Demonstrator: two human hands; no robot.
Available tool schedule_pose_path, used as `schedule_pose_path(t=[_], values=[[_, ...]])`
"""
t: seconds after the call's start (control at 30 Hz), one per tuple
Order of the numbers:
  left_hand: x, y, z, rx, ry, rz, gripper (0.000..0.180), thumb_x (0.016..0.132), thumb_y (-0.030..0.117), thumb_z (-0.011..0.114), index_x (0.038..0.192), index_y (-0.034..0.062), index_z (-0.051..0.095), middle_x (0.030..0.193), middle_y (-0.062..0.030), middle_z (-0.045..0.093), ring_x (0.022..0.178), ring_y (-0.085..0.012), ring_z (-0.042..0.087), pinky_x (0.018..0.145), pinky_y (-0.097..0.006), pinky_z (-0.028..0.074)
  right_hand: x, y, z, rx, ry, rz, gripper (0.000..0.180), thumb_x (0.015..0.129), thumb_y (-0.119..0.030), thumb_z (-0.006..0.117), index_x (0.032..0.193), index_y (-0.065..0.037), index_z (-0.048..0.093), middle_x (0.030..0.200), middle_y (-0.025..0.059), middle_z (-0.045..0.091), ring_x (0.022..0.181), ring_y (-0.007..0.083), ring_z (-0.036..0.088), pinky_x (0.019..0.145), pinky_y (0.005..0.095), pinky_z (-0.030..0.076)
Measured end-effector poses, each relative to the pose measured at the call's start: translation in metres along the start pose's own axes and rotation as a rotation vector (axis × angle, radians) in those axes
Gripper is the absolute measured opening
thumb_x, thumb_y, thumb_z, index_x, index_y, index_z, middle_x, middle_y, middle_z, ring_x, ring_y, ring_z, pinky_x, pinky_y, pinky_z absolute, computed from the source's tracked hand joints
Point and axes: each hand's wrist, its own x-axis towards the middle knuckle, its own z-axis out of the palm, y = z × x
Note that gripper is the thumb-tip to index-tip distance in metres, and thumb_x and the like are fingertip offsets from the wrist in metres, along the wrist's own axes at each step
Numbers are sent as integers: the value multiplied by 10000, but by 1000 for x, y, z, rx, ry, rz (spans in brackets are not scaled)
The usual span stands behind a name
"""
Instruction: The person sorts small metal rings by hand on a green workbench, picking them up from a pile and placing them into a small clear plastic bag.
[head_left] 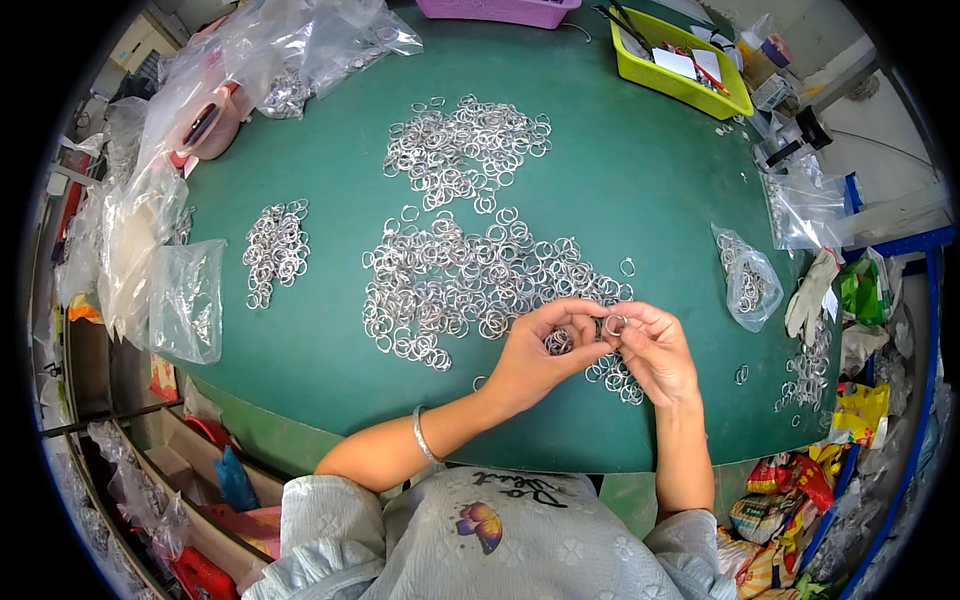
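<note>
My left hand (540,350) and my right hand (655,350) meet over the near part of a green table (620,190). Between the fingertips of both hands sits a small silver metal ring (614,324). More rings show in the palm of my left hand. A wide spread of silver rings (470,280) lies on the table just beyond the hands. A second pile of rings (465,145) lies farther back, and a smaller pile (275,250) lies to the left. A silver bangle (422,436) is on my left wrist.
A small clear bag of rings (748,280) lies right of the hands. Large clear plastic bags (170,250) crowd the left edge. A yellow-green tray (680,60) and a purple basket (500,10) stand at the back. White gloves (815,295) and loose rings (810,365) sit at the right edge.
</note>
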Motion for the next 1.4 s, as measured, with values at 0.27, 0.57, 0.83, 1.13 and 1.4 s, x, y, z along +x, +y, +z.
schedule_pose_path(t=[0.27, 0.57, 0.83, 1.13, 1.4], values=[[-1, 2, 0, 69, 25, 36, 254, 737, -21, 626, 982, 22, 572, 763, -1, 569, 675, -46, 500, 615, -197, 406, -3, 4, 9, -247, 19, -200, 260, 731, 102, 596, 985, 54, 573, 881, 101, 609, 798, 150, 584, 717, 263, 484], [-4, 2, 1, 69, 34, 41, 224, 739, -33, 618, 955, 9, 575, 762, -4, 570, 653, -45, 496, 609, -197, 409, -5, 3, 11, -345, -3, -311, 277, 708, 135, 596, 976, 65, 582, 852, 95, 584, 785, 139, 561, 699, 252, 469], [-5, 3, 2, 37, 38, 89, 215, 731, -54, 619, 933, 8, 583, 786, -27, 564, 687, -70, 502, 637, -212, 414, -5, 2, 15, -335, -29, -354, 284, 697, 128, 608, 974, 71, 581, 829, 98, 575, 782, 157, 544, 687, 257, 463], [-5, 3, 1, 42, 26, 145, 174, 721, -35, 642, 885, 10, 606, 764, -30, 561, 655, -71, 493, 611, -209, 412, -5, 4, 13, -400, -36, -435, 280, 653, 105, 655, 926, 73, 600, 790, 107, 596, 766, 173, 545, 661, 265, 453], [-6, 4, 2, 50, 27, 191, 163, 707, -12, 668, 861, 15, 622, 757, -38, 583, 626, -69, 502, 578, -206, 414, -7, 3, 16, -381, -26, -448, 268, 631, 119, 657, 890, 64, 616, 760, 119, 599, 710, 177, 554, 631, 272, 458]])
